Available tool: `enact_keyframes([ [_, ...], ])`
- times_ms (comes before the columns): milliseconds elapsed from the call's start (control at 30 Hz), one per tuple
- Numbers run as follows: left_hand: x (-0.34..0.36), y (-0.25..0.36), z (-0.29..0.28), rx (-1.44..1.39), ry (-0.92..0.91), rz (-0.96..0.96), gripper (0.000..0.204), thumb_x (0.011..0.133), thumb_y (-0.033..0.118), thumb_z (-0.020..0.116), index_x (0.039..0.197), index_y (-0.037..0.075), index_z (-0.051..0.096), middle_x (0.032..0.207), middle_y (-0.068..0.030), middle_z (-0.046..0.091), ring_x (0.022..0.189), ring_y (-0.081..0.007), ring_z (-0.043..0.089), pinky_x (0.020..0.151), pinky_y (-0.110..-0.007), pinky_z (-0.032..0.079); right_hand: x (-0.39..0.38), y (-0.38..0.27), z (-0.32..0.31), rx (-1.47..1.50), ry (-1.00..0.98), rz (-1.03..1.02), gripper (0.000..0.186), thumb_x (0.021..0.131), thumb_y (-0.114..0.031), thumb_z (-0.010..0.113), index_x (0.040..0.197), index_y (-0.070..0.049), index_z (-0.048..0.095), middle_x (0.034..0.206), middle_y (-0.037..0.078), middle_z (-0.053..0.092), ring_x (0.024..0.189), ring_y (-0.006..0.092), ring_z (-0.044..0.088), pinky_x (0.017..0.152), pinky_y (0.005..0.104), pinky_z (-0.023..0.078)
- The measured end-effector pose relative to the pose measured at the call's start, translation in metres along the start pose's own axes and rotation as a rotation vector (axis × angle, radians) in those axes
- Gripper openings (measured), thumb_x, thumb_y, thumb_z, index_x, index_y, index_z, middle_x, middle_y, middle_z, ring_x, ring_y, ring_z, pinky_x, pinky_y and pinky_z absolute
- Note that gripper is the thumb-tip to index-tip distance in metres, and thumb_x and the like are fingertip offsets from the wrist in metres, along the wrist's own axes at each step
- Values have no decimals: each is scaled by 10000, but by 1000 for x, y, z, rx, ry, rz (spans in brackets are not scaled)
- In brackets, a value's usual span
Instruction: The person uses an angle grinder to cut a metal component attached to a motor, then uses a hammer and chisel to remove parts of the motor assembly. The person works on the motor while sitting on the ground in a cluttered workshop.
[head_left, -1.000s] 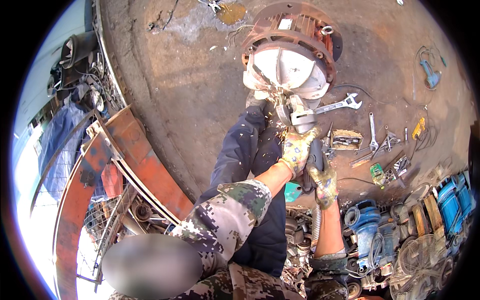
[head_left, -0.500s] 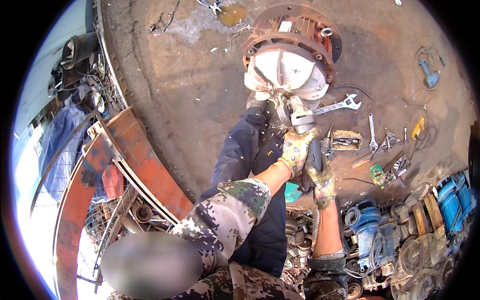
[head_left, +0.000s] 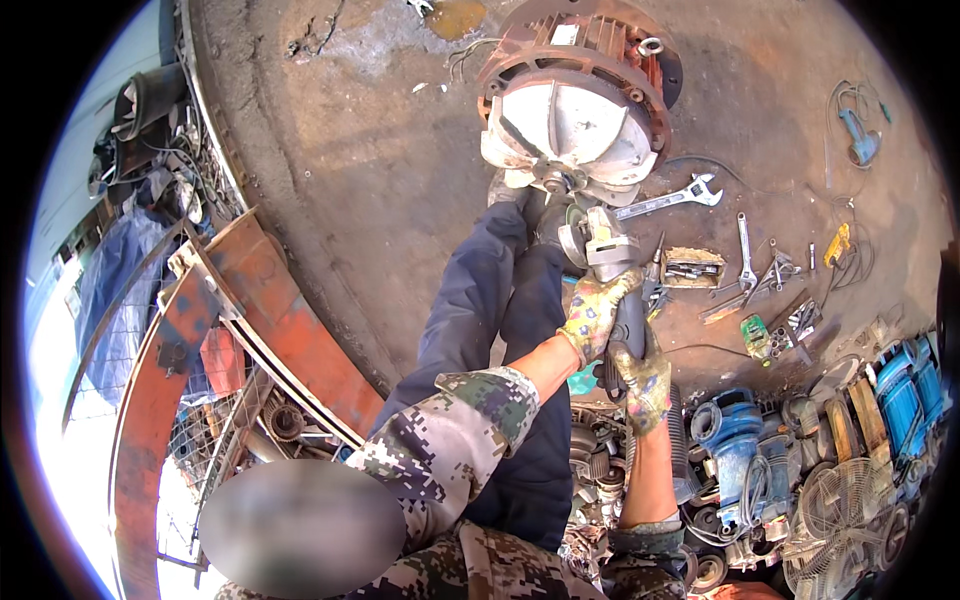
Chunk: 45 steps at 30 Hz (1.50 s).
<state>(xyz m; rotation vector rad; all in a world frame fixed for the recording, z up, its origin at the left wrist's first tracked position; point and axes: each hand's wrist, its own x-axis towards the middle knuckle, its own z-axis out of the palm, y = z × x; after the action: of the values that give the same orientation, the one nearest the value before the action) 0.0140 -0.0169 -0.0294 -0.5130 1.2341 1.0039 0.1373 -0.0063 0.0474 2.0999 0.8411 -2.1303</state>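
Note:
My left hand (head_left: 595,312), in a patterned glove, grips an angle grinder (head_left: 610,243) just behind its silver head. My right hand (head_left: 643,388), also gloved, holds the lower end of its dark body. The grinder's wheel is apart from and just below the hub (head_left: 556,178) of a white bladed fan (head_left: 545,125), which is on a rusty red motor (head_left: 607,60) with a round flange. A large adjustable wrench (head_left: 672,198) lies right of the fan. My legs in dark trousers stretch toward the motor.
Spanners (head_left: 745,250), a small box of bits (head_left: 693,267), yellow (head_left: 837,250) and blue (head_left: 859,140) tools with cables lie rightward. Old blue pumps (head_left: 728,450), fan guards and scrap crowd the lower right. Curved orange steel beams (head_left: 295,355) and a wire-mesh heap are at left.
The sparks seen earlier are gone. Both hands have drawn the grinder downward from the fan hub, which now shows. The motor sits slightly higher in the picture.

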Motion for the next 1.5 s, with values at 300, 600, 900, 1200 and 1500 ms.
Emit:
enact_keyframes([
  [300,-5,37,13,-122,-25,-89,336,954,281,741,1134,15,644,891,-130,714,727,-226,723,628,-371,613,2,-42,12,51,-29,-34,480,945,-169,703,1355,27,549,880,126,726,653,200,722,556,318,590],
  [600,0,42,21,-177,6,-109,315,956,257,731,1148,26,637,869,-124,709,689,-230,716,596,-379,612,14,-48,-2,-94,-29,23,740,900,-139,783,1538,19,445,1179,105,711,990,112,662,812,278,573],
  [900,2,45,23,-191,63,-138,360,927,263,758,1165,46,595,864,-119,689,660,-246,701,576,-410,606,10,-64,1,-40,-51,88,759,871,-186,820,1512,36,481,1129,77,729,922,100,659,761,274,570],
  [1200,0,50,26,-221,76,-201,356,926,267,749,1150,40,590,822,-129,679,641,-264,692,565,-431,600,11,-66,1,-37,-32,136,723,884,-175,811,1499,39,495,1102,93,726,856,95,663,688,269,571],
  [1500,-2,54,27,-183,103,-187,360,913,297,759,1096,18,624,863,-140,685,670,-260,699,582,-419,601,5,-80,8,-6,-42,131,607,903,-145,787,1437,30,557,1079,84,722,832,104,664,654,269,563],
])
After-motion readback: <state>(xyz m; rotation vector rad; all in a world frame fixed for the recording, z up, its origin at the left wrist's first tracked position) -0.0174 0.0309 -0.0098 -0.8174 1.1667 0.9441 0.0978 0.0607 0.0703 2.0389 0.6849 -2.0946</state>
